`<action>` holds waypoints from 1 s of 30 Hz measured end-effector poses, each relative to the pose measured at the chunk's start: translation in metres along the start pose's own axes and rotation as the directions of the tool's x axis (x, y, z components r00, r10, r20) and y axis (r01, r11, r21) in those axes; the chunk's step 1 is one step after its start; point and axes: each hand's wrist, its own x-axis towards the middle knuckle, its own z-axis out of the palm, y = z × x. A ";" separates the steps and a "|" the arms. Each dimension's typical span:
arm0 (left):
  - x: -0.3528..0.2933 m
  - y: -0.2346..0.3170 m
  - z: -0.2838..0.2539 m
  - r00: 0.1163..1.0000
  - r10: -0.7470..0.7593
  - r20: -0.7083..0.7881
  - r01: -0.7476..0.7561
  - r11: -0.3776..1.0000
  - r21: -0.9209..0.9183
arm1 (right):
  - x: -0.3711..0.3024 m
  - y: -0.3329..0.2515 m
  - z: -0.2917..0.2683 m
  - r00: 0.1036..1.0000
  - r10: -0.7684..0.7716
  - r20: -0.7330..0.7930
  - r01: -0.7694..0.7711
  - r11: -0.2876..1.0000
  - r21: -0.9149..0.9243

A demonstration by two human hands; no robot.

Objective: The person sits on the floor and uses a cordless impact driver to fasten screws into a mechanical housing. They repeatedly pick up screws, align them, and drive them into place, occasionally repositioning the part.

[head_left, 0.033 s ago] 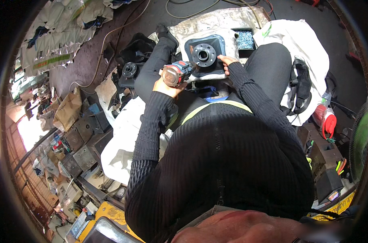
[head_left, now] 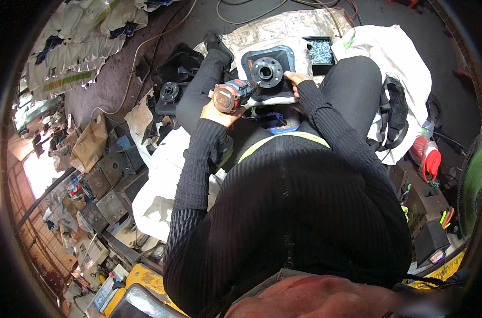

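Note:
My left hand [head_left: 215, 115] is wrapped round a cordless drill [head_left: 229, 97] with a blue, red and tan body. Its front end points right, toward a dark round metal flange [head_left: 267, 72] with a ring of holes and a hollow centre. The flange sits on a dark square-edged housing [head_left: 287, 53] between my legs. On the flange's right side my right hand [head_left: 298, 84] has its fingers pinched together near the housing. What they hold, if anything, is too small to make out. Whether the drill's tip touches the part, I cannot tell.
A black tray of small bluish screws [head_left: 320, 52] lies beyond my right knee. Another flanged dark part [head_left: 170, 92] rests beside my left leg. White sacks [head_left: 397, 69] lie around me. A fan [head_left: 470, 185] stands at the far right, and metal blocks [head_left: 111, 206] lie at left.

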 end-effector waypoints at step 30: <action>0.057 -0.024 0.022 0.973 0.162 0.167 -0.205 0.935 0.291 | 0.050 0.003 0.006 0.926 -0.378 -0.009 0.297 0.743 -0.600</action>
